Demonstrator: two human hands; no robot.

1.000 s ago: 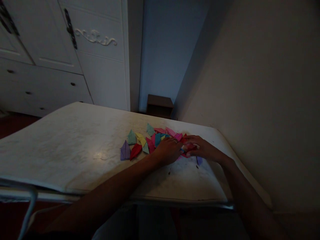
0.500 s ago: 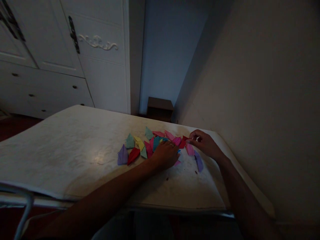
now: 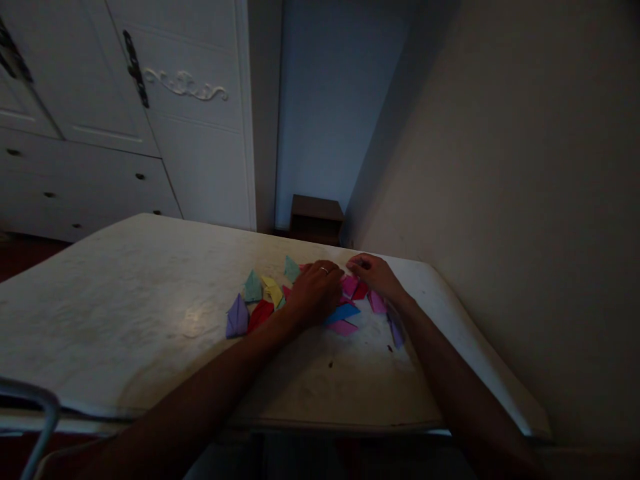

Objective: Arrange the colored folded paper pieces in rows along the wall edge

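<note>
Several small folded paper pieces lie in a loose cluster on a pale table (image 3: 165, 273). My left hand (image 3: 317, 293), with a ring on one finger, lies palm down across the middle of the cluster and hides some pieces. Its fingers rest over the paper. My right hand (image 3: 375, 272) is at the far right of the cluster, thumb and fingers pinched together beside a magenta piece (image 3: 349, 286); I cannot make out what is in the pinch. A blue piece (image 3: 343, 313) shows below the left hand. Left of it lie a red piece (image 3: 261, 315), a yellow piece (image 3: 273, 291) and a purple piece (image 3: 237, 316).
White cabinets (image 3: 205, 153) with dark handles stand beyond the table. A brown box-like stand (image 3: 317, 208) is in the far corner. The wall (image 3: 500, 200) rises along the right side. A grey metal bar (image 3: 47, 407) curves at the lower left.
My left hand has shifted up and left over the cluster, uncovering the blue piece. The right hand has moved left from the red piece towards the left hand. The view has turned slightly.
</note>
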